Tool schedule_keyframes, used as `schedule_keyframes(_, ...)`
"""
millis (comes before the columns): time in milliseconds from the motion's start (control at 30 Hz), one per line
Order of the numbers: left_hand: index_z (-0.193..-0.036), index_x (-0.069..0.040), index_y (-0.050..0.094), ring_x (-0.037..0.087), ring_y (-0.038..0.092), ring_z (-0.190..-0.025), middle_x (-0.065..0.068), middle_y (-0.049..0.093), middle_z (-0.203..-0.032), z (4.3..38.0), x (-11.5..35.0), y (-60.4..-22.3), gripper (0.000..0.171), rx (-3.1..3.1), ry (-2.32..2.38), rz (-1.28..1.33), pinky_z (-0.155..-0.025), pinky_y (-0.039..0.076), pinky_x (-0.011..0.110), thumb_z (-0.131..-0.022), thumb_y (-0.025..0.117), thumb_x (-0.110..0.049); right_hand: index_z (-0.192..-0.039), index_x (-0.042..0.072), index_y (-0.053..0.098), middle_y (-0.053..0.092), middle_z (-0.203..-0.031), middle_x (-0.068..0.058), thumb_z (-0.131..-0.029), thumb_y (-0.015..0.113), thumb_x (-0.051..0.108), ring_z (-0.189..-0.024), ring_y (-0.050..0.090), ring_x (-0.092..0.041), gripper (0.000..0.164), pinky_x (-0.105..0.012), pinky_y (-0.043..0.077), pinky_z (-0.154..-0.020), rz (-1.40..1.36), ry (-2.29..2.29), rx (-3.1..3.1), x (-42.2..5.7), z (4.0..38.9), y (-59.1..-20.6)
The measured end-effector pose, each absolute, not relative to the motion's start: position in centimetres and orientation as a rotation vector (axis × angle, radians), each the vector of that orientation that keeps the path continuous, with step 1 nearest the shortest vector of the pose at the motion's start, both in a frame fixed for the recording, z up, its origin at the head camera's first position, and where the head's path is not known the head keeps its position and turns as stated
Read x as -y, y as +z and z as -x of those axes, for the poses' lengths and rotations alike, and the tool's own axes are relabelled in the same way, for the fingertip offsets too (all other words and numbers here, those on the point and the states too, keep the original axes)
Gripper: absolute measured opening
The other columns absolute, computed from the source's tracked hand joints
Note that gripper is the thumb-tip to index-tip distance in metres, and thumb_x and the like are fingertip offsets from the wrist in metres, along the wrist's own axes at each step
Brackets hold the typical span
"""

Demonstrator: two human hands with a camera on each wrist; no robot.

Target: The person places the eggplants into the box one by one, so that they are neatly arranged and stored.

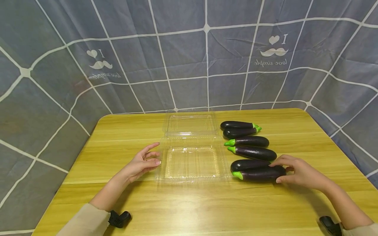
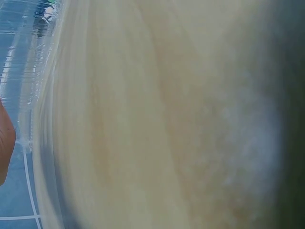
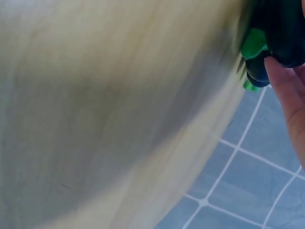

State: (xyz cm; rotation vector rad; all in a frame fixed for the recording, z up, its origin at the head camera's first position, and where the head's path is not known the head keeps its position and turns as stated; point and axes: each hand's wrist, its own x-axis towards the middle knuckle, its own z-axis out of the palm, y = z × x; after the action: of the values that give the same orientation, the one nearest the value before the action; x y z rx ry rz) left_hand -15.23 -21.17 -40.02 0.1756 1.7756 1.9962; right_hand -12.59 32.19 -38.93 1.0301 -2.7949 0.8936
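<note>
My right hand (image 1: pixel 298 172) grips the rounded right end of the nearest eggplant (image 1: pixel 262 174), thumb on the near side and fingers over the far side. This eggplant lies against another eggplant (image 1: pixel 248 165), its green stem pointing left. In the right wrist view, fingers (image 3: pixel 288 93) show beside dark eggplants (image 3: pixel 286 28). My left hand (image 1: pixel 143 165) is at the left edge of a clear plastic clamshell container (image 1: pixel 192 179), fingers loosely bent, thumb tip overlapping the rim. The container lies with its lid (image 1: pixel 190 123) folded back. Only a sliver of the left hand (image 2: pixel 5 143) shows in its wrist view.
Several more eggplants lie in a column behind, among them a middle one (image 1: pixel 252 153) and a far one (image 1: pixel 236 125). They sit right of the container on a wooden table (image 1: pixel 183 209). A grey curtain with white lines (image 1: pixel 189 59) hangs behind and around the table.
</note>
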Motion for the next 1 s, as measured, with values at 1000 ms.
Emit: schedule_keyframes(1000, -0.149, -0.007, 0.013, 0.011, 0.058, -0.084, 0.006, 0.046, -0.110, 15.2, 21.1, -39.9, 0.080, -1.753, 2.019, -0.182, -0.076, 0.052, 0.022, -0.086, 0.060, 0.007, -0.111, 0.021, 0.065, 0.057, -0.104, 0.012, -0.071, 0.080, 0.021, -0.092, 0.053, 0.001, 0.042, -0.025, 0.053, -0.068, -1.024, 0.870, 2.837, -31.0, 13.4, -34.9)
